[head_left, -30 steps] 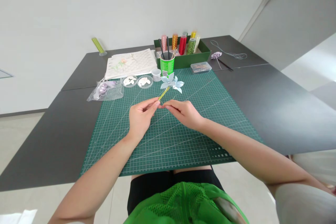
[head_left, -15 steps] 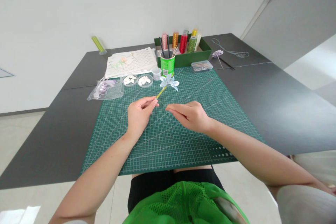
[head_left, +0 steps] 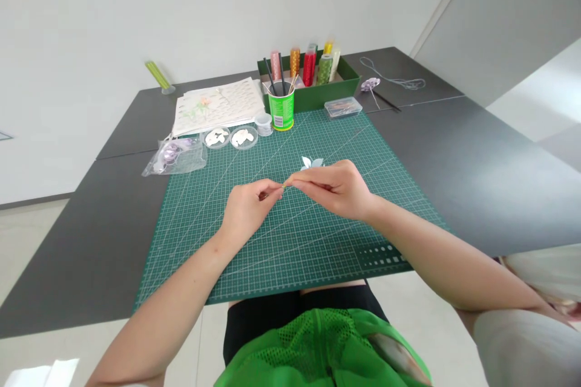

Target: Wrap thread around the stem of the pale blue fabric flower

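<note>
The left hand (head_left: pixel 247 211) and right hand (head_left: pixel 333 188) now meet fingertip to fingertip, both pinching the paper flower's (head_left: pixel 312 162) stem, where half a second ago they were apart. The right hand hides most of the stem; only pale blue petals peek above it, over the green cutting mat (head_left: pixel 290 242) on the counter (head_left: pixel 91 236).

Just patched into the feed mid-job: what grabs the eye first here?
Both hands meet over the middle of the green cutting mat: the left hand and right hand pinch a thin stem, with the pale blue paper flower peeking above the right fingers. Behind, at the mat's far edge, stand a bright green cup of sticks and a green box of coloured spools.
</note>
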Motion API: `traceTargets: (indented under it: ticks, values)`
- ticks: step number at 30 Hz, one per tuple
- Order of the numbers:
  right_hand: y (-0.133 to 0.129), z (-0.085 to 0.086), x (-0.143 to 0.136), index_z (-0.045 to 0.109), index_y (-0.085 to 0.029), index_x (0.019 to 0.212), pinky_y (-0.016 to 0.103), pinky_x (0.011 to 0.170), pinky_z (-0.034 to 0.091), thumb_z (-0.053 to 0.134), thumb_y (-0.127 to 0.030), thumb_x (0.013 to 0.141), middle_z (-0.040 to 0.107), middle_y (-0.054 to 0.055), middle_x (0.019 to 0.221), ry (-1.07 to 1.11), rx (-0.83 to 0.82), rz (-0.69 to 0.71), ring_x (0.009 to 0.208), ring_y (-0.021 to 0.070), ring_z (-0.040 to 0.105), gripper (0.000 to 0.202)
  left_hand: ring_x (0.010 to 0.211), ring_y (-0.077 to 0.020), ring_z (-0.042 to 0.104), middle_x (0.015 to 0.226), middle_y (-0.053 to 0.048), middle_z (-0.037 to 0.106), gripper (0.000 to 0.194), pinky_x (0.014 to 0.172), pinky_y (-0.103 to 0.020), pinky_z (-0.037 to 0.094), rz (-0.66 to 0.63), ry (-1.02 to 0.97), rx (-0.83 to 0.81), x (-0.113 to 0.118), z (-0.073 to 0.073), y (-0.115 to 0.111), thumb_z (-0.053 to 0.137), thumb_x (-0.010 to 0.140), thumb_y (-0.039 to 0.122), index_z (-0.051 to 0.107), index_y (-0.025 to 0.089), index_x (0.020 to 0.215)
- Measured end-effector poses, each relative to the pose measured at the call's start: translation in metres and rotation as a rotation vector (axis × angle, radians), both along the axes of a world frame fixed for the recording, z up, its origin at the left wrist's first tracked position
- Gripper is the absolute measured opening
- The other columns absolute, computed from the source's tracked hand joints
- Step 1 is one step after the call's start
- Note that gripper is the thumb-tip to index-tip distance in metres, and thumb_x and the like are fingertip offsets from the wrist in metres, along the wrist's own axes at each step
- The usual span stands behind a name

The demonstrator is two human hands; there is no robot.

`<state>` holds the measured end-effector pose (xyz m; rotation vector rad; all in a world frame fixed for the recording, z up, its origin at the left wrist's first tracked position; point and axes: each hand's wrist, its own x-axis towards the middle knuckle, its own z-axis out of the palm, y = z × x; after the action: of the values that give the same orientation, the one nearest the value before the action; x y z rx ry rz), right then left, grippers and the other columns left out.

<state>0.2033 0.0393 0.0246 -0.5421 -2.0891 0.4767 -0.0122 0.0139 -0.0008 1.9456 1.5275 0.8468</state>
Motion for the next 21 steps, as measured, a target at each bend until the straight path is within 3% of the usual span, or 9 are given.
traceTargets:
  ticks: [3, 9, 13, 21]
  values:
    - [0.001, 0.003, 0.003, 0.081, -0.013, 0.103, 0.017, 0.047, 0.041, 0.058, -0.025, 0.102, 0.074, 0.000, 0.067, -0.017, -0.066, 0.002, 0.052, 0.0065, 0.060, 0.026, 0.052, -0.0120, 0.059, 0.070, 0.006, 0.076, 0.015, 0.052, -0.026, 0.038, -0.054, 0.086, -0.004, 0.000, -0.002, -0.001, 0.067, 0.095, 0.032, 0.081, 0.028, 0.090]
    - [0.009, 0.004, 0.011, 0.082, -0.019, 0.112, 0.022, 0.057, 0.053, 0.060, -0.031, 0.101, 0.082, 0.003, 0.086, -0.077, -0.183, -0.085, 0.071, 0.0145, 0.074, 0.027, 0.063, -0.0157, 0.069, 0.085, 0.003, 0.081, 0.015, 0.059, -0.027, 0.047, -0.166, 0.126, -0.013, 0.002, -0.005, -0.003, 0.067, 0.094, 0.031, 0.082, 0.029, 0.091]
    - [0.022, -0.003, 0.013, 0.082, -0.021, 0.113, 0.025, 0.067, 0.059, 0.060, -0.031, 0.100, 0.082, 0.004, 0.100, -0.143, -0.207, -0.113, 0.080, 0.0173, 0.077, 0.028, 0.071, -0.0189, 0.074, 0.090, 0.003, 0.082, 0.015, 0.062, -0.028, 0.049, -0.242, 0.163, 0.018, 0.004, -0.002, -0.008, 0.067, 0.093, 0.030, 0.082, 0.031, 0.090]
    - [0.042, -0.021, 0.013, 0.081, -0.021, 0.115, 0.029, 0.086, 0.062, 0.061, -0.032, 0.100, 0.080, 0.004, 0.115, -0.174, -0.303, -0.026, 0.102, 0.0205, 0.078, 0.027, 0.075, -0.0183, 0.075, 0.090, 0.004, 0.082, 0.016, 0.064, -0.027, 0.049, -0.327, 0.197, 0.043, 0.005, 0.002, -0.012, 0.066, 0.095, 0.029, 0.081, 0.031, 0.092]
